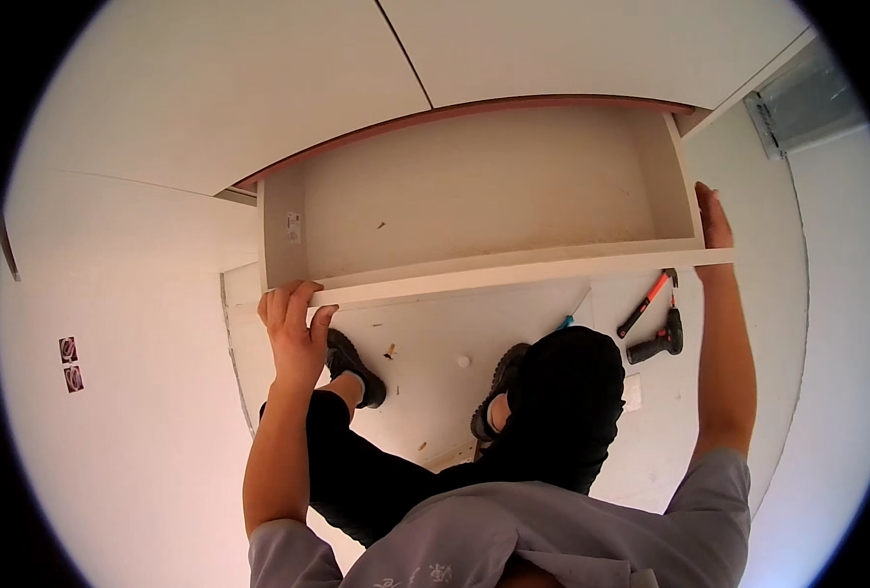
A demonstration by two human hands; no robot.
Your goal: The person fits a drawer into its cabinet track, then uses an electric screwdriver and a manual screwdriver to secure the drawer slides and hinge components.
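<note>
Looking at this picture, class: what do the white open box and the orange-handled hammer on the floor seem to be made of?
White open box: probably laminated board, given its flat matt panels and reddish back edge. Orange-handled hammer: apparently a plastic or rubber handle with a dark, likely metal head.

white panels (210,88) fill the upper part of the view, with a thin dark seam running between 2 of them. the floor (435,392) below is pale and speckled with small bits of debris. a hammer with an orange handle (646,304) and a black power drill (655,343) lie on it, just beside each other. a grey window frame (807,103) shows at the upper right. light is soft and even.
</note>
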